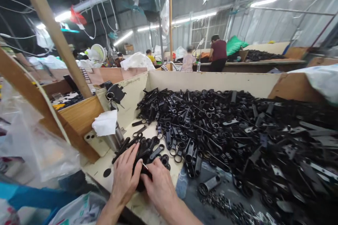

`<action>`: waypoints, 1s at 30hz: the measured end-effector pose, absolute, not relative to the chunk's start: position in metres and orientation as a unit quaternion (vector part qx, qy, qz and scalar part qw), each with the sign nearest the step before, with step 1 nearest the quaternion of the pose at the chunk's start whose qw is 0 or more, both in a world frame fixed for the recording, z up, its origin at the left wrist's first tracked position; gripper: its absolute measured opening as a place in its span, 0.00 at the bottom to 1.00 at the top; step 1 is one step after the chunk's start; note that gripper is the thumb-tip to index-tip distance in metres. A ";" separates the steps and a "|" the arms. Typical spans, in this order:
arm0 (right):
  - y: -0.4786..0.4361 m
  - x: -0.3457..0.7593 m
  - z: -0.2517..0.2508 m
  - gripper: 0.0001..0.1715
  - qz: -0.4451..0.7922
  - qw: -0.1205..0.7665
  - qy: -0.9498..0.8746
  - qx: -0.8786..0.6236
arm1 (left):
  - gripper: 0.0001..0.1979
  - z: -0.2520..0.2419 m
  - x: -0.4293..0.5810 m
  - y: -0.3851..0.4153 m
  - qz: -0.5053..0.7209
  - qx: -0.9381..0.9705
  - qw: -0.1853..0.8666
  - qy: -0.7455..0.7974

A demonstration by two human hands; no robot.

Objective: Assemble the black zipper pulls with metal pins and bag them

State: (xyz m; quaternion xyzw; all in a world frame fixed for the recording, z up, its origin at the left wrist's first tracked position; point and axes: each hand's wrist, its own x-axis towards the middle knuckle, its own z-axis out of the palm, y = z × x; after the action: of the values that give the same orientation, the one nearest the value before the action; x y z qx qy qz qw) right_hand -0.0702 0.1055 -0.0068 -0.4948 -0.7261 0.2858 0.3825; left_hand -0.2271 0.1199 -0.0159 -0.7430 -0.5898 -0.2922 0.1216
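Low in the middle, my left hand curves over a dark piece, its thumb and fingers closed against it. My right hand meets it from the right, fingers curled round the same black plastic part. A thin shiny edge shows by its fingertips; most of the part is covered by both hands. Just beyond lies a small group of black plastic parts with ring ends. To the right spreads a large heap of similar black parts. Small metal screws are scattered at the lower right.
A pale wooden board walls the back of the bench. On the left stand a metal cup with white tissue over it and a wooden post. Several people work farther off, one in a dark red shirt.
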 end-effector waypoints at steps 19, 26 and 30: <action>0.081 0.160 0.012 0.15 0.133 0.184 -0.753 -0.617 | 0.31 -0.015 -0.173 0.088 -0.370 -0.721 0.177 -0.558; 0.063 0.177 0.022 0.09 0.156 0.215 -0.737 -0.621 | 0.10 -0.012 -0.099 0.025 -0.468 -0.672 -0.188 -0.542; 0.005 0.160 0.022 0.09 0.194 0.314 -0.702 -0.609 | 0.29 -0.019 -0.046 0.001 -0.423 -0.489 -0.520 -0.558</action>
State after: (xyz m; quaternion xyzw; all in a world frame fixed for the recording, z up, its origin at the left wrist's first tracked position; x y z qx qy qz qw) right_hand 0.1597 0.0046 0.0222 -0.6086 -0.7024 0.1944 0.3137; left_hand -0.0461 0.0010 -0.0193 -0.4893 -0.5582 -0.4228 -0.5199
